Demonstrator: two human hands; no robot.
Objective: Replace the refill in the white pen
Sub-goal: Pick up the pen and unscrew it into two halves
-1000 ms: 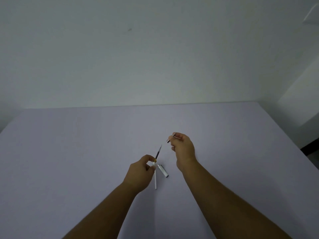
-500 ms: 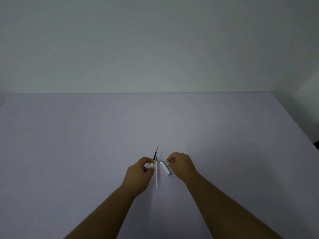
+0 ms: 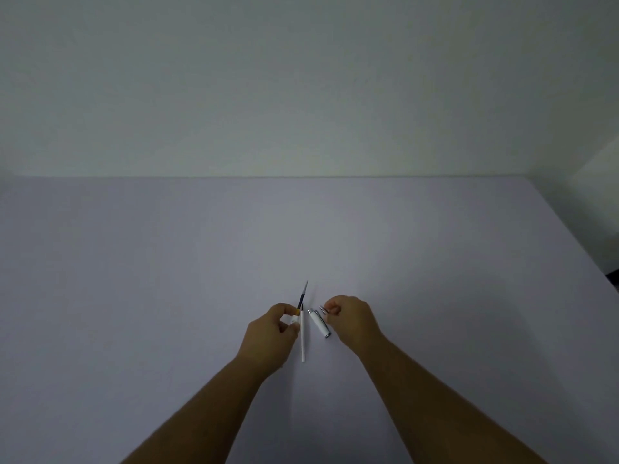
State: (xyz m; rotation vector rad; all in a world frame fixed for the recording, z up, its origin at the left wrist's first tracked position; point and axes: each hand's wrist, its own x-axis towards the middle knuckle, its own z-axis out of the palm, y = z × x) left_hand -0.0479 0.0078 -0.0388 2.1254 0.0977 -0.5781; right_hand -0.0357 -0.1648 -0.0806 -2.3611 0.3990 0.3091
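My left hand (image 3: 269,333) pinches a white pen barrel (image 3: 294,319) from which a dark refill (image 3: 303,294) sticks out, pointing away from me. A thin white refill (image 3: 303,339) lies on the table right beside that hand. To its right lies a white pen cap (image 3: 319,323) with silver ends, slanted. My right hand (image 3: 351,321) holds a small silver tip piece (image 3: 323,310) between its fingertips, just above the far end of the cap.
The pale lavender table (image 3: 167,279) stretches wide around the hands. Its far edge meets a plain wall (image 3: 301,95). The table's right edge (image 3: 576,242) slants toward me, with a dark gap beyond it.
My right hand has come down and left from a raised spot to beside the cap, still holding the silver tip piece. The view has tilted slightly.
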